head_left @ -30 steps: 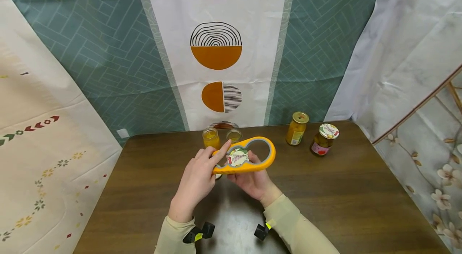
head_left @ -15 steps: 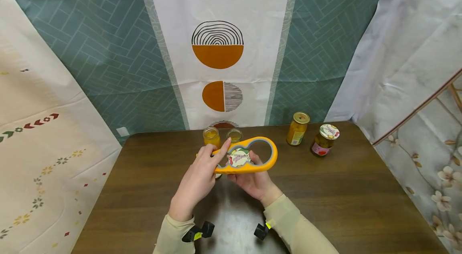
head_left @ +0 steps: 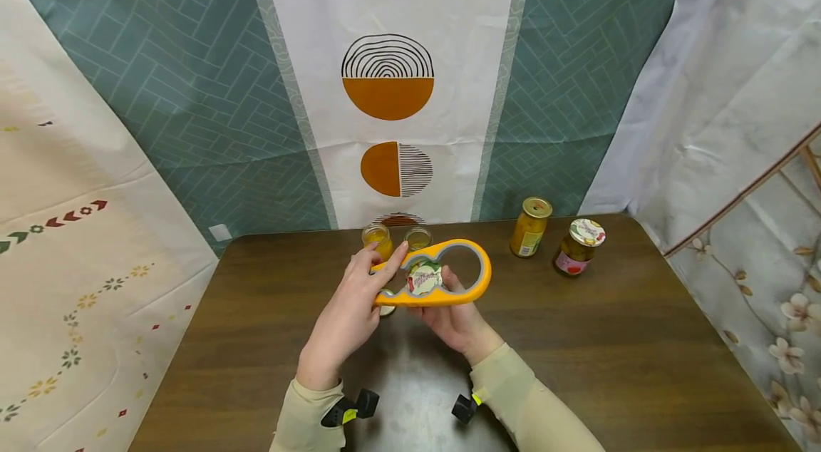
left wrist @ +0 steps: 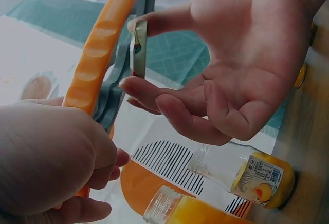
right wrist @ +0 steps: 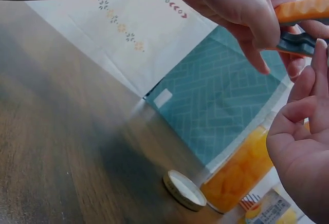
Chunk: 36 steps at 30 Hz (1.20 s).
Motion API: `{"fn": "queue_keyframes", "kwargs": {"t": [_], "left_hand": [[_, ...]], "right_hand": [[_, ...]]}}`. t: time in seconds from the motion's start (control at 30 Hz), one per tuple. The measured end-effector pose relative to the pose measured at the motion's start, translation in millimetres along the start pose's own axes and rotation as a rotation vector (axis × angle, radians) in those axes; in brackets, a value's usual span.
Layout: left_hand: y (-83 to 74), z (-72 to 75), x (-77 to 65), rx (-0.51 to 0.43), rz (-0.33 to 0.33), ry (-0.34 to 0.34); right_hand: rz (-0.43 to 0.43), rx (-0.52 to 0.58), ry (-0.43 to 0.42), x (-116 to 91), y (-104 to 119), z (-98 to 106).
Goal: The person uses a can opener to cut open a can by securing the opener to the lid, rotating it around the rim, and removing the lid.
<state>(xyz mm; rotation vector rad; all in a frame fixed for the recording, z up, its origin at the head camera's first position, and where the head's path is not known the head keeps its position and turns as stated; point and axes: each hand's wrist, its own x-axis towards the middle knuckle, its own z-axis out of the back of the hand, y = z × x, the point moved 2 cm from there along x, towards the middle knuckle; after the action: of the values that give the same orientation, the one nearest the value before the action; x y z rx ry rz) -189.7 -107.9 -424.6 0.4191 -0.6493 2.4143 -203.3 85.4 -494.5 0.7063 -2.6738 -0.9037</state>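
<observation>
Left hand [head_left: 341, 324] grips the orange opener [left wrist: 95, 52], right hand [head_left: 457, 325] pinches a patterned lid [head_left: 425, 278] by its edge just beside it, probably for better control. Two open jars [head_left: 381, 244] stand beyond both hands.

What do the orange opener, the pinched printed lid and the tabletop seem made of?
Orange opener: probably hard plastic, smooth, with moulded bumps along its edge; its grey lining looks matte and rubbery. Printed lid: likely painted metal, judging by its thin rim and coloured print; gloss hard to tell. Tabletop: wood or wood-look laminate, with brown grain and a soft sheen.
</observation>
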Motion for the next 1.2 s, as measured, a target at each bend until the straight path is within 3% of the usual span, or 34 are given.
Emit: {"fn": "queue_keyframes", "kwargs": {"t": [0.2, 0.37, 0.67, 0.8, 1.0, 1.2], "left_hand": [[-0.2, 1.1, 1.4, 0.005, 0.004, -0.037], [1.1, 3.7, 1.6, 0.009, 0.002, -0.064], [2.7, 6.5, 2.3, 0.01, 0.063, -0.074], [4.0, 8.1, 0.9, -0.001, 0.097, -0.096], [6.8, 9.9, 0.2, -0.01, 0.117, -0.152], [6.5, 9.6, 1.4, -0.011, 0.126, -0.156]], "right_hand": [[0.009, -0.015, -0.058, 0.3, 7.3, 1.0], [0.076, -0.127, -0.203, 0.1, 17.4, 5.3], [0.227, -0.583, -0.397, 0.4, 38.4, 19.0], [0.218, -0.831, -0.429, 1.7, 41.6, 23.0], [0.176, -1.097, -0.359, 2.9, 39.3, 23.4], [0.191, -1.359, -0.275, 3.6, 33.3, 30.4]]}}
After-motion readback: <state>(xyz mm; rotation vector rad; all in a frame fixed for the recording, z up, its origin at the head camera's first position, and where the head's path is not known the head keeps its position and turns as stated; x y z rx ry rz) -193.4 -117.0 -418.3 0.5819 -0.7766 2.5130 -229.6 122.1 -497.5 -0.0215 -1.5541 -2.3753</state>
